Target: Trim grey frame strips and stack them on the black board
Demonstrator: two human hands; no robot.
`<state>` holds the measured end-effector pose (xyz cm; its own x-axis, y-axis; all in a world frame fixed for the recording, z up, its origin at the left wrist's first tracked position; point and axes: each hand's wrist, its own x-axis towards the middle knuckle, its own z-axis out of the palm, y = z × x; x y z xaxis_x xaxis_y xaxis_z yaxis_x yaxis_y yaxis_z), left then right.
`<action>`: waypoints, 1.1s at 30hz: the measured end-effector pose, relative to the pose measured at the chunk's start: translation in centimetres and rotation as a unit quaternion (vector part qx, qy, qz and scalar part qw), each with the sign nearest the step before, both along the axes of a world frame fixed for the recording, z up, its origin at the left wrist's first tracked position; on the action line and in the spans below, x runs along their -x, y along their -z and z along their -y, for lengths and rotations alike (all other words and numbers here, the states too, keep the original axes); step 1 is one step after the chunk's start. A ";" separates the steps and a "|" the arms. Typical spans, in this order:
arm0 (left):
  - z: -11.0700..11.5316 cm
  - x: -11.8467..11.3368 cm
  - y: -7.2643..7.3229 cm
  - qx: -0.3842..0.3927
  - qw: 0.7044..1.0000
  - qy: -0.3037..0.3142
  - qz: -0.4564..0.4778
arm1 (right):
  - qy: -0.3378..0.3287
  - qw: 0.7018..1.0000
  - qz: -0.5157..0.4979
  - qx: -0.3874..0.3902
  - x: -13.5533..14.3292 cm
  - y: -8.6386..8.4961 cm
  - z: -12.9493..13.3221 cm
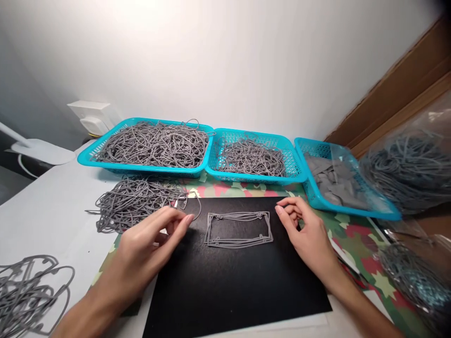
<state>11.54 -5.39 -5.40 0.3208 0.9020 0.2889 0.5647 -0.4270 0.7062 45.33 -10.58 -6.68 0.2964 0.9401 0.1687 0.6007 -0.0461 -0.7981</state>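
Several thin grey rubber-like frames [239, 242] lie stacked as a rectangle on a black sheet [225, 286]. My left hand [151, 249] is at the sheet's left side, beside a loose pile of grey loops [123, 202]; its thumb and fingers are pressed together, and whatever they hold, if anything, is too small to name. My right hand [306, 230] hovers over the sheet's right edge, to the right of the stacked frames, with its fingers curled and the thumb apart from them, nothing visible between.
Along the wall stand a blue basket [141, 167] of grey loops, a smaller one [253, 178] and a third [355, 209] with flat grey pieces. Plastic bags [408, 169] of loops are at right. More loops [31, 291] lie at lower left.
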 end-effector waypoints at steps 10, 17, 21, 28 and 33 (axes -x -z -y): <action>-3.8 5.3 -0.9 -0.075 0.966 -0.213 -0.124 | -0.008 0.998 0.059 -0.021 -0.9 1.6 0.9; -4.7 6.8 -1.0 -0.013 0.978 -0.180 -0.104 | -0.016 0.994 0.095 -0.043 -1.1 3.8 0.9; -4.4 6.3 -1.7 -0.008 0.977 -0.208 -0.053 | -0.024 0.994 0.092 -0.048 -1.3 4.2 0.8; -5.0 4.8 -2.6 -0.106 0.977 -0.168 -0.081 | -0.029 0.995 0.082 -0.056 -0.8 3.5 0.7; -4.1 2.1 -1.5 -0.118 0.967 0.068 -0.216 | -0.032 0.994 0.085 -0.054 -0.5 2.9 0.7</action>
